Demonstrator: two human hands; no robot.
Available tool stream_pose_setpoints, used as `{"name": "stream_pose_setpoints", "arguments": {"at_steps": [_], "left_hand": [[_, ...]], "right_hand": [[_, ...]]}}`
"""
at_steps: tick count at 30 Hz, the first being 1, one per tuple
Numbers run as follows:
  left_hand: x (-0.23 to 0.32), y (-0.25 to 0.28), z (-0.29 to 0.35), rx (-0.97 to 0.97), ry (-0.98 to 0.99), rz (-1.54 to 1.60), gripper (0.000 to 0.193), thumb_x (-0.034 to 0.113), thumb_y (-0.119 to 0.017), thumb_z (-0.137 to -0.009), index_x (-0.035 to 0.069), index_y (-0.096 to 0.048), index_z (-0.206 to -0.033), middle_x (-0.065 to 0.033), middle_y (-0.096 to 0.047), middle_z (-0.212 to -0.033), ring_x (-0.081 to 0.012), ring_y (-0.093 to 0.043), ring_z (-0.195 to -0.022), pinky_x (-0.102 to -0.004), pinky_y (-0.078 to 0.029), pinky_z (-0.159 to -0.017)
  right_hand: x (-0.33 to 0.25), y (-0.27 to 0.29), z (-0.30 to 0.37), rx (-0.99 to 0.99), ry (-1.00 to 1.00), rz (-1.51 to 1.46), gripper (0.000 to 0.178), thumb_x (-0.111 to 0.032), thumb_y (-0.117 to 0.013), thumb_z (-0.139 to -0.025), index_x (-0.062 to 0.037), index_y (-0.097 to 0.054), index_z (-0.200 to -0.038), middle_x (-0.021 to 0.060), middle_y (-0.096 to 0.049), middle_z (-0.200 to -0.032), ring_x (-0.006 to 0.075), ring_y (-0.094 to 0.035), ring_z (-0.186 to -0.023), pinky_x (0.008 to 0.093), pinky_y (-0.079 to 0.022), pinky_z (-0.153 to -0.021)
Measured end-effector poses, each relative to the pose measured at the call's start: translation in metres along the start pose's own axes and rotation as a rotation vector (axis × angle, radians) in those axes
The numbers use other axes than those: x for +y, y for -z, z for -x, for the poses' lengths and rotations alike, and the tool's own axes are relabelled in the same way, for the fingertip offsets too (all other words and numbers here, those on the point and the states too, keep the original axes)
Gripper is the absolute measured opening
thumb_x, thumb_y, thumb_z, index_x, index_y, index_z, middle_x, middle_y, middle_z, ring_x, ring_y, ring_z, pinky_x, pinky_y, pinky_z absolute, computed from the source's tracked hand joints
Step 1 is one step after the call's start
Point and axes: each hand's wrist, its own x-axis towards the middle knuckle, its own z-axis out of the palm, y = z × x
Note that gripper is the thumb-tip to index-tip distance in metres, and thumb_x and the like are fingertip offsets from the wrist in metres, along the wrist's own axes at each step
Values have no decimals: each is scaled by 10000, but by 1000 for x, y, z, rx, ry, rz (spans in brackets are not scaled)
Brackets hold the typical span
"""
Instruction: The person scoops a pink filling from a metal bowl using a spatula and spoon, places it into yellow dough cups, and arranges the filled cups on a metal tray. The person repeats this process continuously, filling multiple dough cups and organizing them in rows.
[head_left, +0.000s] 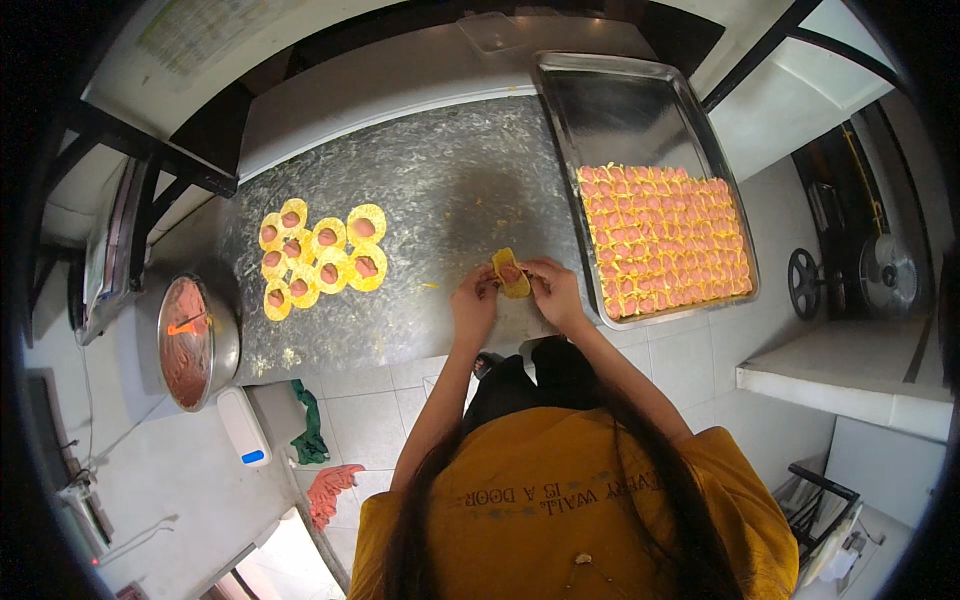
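Observation:
Between my hands, near the front edge of the worktop, is a yellow round dumpling wrapper (514,284) with pink filling in its middle, its sides partly raised. The fingers of my left hand (474,300) pinch its left side. My right hand (555,292) pinches the opposite side. To the left, several flat yellow wrappers (366,219), each with a lump of pink filling, lie in a cluster on the dark mottled worktop (420,180). At the right, a metal tray (635,110) holds close rows of filled dumplings (665,245), pink on top with yellow edges.
A metal bowl (228,345) of pink filling, with an orange-handled tool (186,325) in it, stands at the left end. Near it is a white scale-like device (243,425). Green cloth (309,425) and pink cloth (330,492) hang below. A clear container (492,32) sits at the back.

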Motion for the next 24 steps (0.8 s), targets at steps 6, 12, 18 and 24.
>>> {"name": "stream_pose_setpoints", "arguments": {"at_steps": [6,12,18,24], "left_hand": [[-2,-7,-1,0,102,172,194,-3,-589,-751,-29,-613,-942,-109,-653,-845,-168,-629,-745,-271,-490,-686],[19,-2,-1,1,204,324,152,14,-588,-775,-11,-582,-924,-63,-622,-769,-143,-596,-707,-240,-471,-652],[37,-1,5,5,244,668,196,-9,-573,-777,2,-548,-971,-61,-596,-817,-145,-583,-764,-247,-477,-671],[28,7,8,-68,190,505,197,-11,-604,-755,-5,-578,-950,-77,-590,-940,-148,-593,-777,-249,-487,-700]], "right_hand": [[9,-3,-2,-14,-69,-140,261,101,-544,-703,2,-632,-928,123,-602,-948,235,-602,-866,287,-474,-742],[10,-1,-1,4,-240,-662,292,75,-565,-746,-1,-574,-1028,92,-591,-1003,186,-591,-904,287,-470,-788],[-6,14,-2,-112,-257,-619,355,99,-573,-739,4,-540,-1079,89,-556,-1078,167,-552,-989,275,-460,-819],[14,21,-8,-175,-109,-340,372,129,-574,-691,-11,-585,-1035,83,-574,-1022,178,-571,-950,269,-454,-829]]}}
